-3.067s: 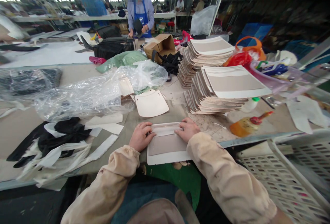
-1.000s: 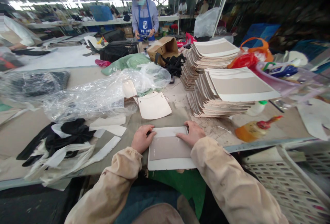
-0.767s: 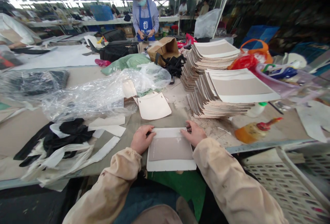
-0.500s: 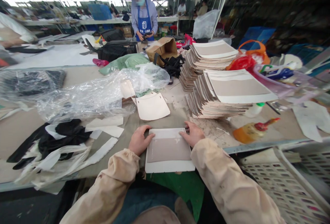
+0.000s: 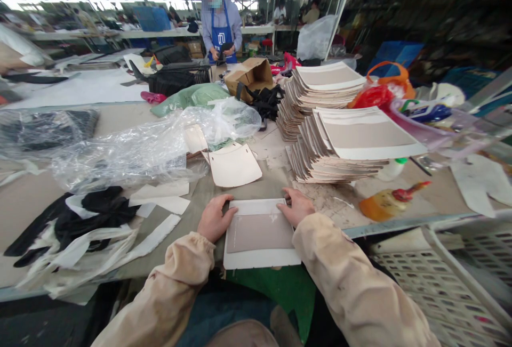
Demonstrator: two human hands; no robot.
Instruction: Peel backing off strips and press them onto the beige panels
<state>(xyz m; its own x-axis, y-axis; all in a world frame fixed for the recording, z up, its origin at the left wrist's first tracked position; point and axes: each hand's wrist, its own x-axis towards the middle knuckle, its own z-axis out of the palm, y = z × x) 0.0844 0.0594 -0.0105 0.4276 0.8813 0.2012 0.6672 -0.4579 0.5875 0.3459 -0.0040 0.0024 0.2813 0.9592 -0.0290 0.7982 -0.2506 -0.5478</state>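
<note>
A flat white panel with a taupe piece [image 5: 260, 232] across its middle lies at the table's front edge, its near end overhanging. My left hand [image 5: 216, 218] grips its left side near the far corner, thumb on the top face. At the far right corner, my right hand [image 5: 296, 207] holds it likewise, thumb laid over the white border. The fingertips under the panel are hidden. Just beyond the hands is a cream curved piece [image 5: 235, 166] with small slots. To the right rise two stacks of similar panels, the nearer stack [image 5: 368, 129] and the farther stack [image 5: 330, 78].
A bottle of amber liquid [image 5: 378, 206] with a red nozzle lies right of my hands. Clear plastic wrap [image 5: 124, 152] and black cloth scraps [image 5: 96, 214] cover the left side. A white plastic basket [image 5: 436, 277] stands below at right. Across the table stands a person in a blue apron [image 5: 221, 32].
Both hands keep their hold on the panel, which stays at the table edge. The view has shifted slightly. The person opposite has moved the dark item in their hands a little.
</note>
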